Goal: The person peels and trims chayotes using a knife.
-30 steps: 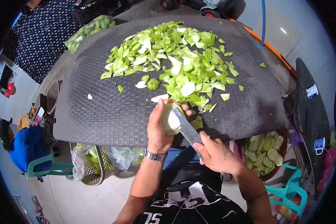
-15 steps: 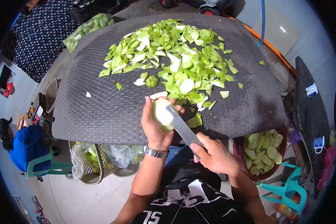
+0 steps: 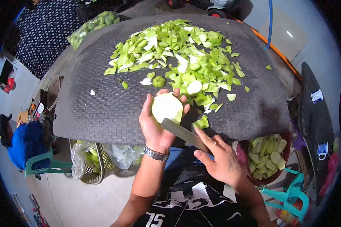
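Observation:
In my left hand [image 3: 154, 126] rests a peeled chayote [image 3: 167, 107], with its pale, flat cut face turned up and my fingers curled around its sides. My right hand [image 3: 220, 162] is closed around a knife [image 3: 185, 135]; its handle is mostly hidden by the fingers. The broad blade points up and left, and its tip overlaps the lower edge of the chayote; whether it touches is unclear. A large heap of green peelings [image 3: 201, 68] lies beyond my hands on the woven grey table [image 3: 102, 109]. A small lobed green end piece [image 3: 159, 81] sits just past my left fingertips.
Below the table's right edge stands a reddish basin [image 3: 287, 151] of peeled pieces. A plastic crate [image 3: 101, 160] with bags is under the left edge. A bag of green vegetables [image 3: 91, 28] lies at the back left. Teal plastic chairs [image 3: 291, 195] flank the table.
The knife blade has drawn back from across the chayote's face to its lower edge. My right hand has shifted slightly right and down, and the left fingers have spread a little.

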A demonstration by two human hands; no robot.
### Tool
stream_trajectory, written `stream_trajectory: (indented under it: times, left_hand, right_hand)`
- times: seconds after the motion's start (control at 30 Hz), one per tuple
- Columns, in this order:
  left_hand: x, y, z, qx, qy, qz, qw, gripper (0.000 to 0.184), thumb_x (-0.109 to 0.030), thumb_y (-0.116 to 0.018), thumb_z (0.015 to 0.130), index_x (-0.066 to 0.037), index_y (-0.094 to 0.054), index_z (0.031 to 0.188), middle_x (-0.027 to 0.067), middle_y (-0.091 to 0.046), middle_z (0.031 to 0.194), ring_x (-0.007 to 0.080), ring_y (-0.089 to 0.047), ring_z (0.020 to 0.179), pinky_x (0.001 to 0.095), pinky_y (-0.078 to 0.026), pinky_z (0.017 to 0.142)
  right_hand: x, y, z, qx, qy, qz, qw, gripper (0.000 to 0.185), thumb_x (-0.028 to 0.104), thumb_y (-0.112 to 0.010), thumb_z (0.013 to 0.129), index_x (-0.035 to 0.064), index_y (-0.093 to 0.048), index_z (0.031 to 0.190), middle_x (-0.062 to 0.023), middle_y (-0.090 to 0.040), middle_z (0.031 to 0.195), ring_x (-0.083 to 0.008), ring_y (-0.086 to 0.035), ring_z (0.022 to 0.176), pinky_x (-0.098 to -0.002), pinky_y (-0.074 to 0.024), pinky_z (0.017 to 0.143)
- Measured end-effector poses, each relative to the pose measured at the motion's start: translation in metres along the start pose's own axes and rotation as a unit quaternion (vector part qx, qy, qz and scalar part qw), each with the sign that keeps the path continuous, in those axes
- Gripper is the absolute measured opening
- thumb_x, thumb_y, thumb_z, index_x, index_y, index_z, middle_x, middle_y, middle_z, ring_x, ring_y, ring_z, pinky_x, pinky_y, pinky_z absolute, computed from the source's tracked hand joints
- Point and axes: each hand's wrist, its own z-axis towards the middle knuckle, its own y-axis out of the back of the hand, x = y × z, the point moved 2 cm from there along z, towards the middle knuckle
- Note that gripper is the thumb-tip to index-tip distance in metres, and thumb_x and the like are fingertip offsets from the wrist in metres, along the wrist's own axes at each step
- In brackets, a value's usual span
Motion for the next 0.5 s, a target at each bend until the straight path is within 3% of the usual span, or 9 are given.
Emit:
stream_trajectory:
  times: [0.17,0.5]
  left_hand:
    - [0.0011,0.0017,0.0001,-0.010,-0.035,0.069,0.997,0.041,-0.042,-0.049,0.107,-0.006,-0.061,0.120,0.0185,-0.066,0.117,0.0408,-0.067,0.106,0.0566,-0.058,0.090]
    - [0.0057,0.0003,0.0005,-0.003,-0.106,0.103,0.989,0.042,-0.043,-0.047,0.108,-0.005,-0.060,0.120,0.0179,-0.065,0.113,0.0398,-0.068,0.102,0.0576,-0.058,0.090]
  right_hand:
    - [-0.0012,-0.0049,-0.0036,-0.005,-0.015,-0.030,0.999,0.061,0.044,-0.060,0.104,0.0259,-0.042,0.160,-0.0241,-0.060,0.111,-0.0480,-0.067,0.096,-0.0543,-0.0551,0.084]
    - [-0.0060,-0.0075,-0.0053,0.010,-0.030,0.010,0.999,0.056,0.044,-0.054,0.107,0.0228,-0.044,0.158,-0.0288,-0.063,0.112,-0.0506,-0.067,0.099,-0.0557,-0.0546,0.085]
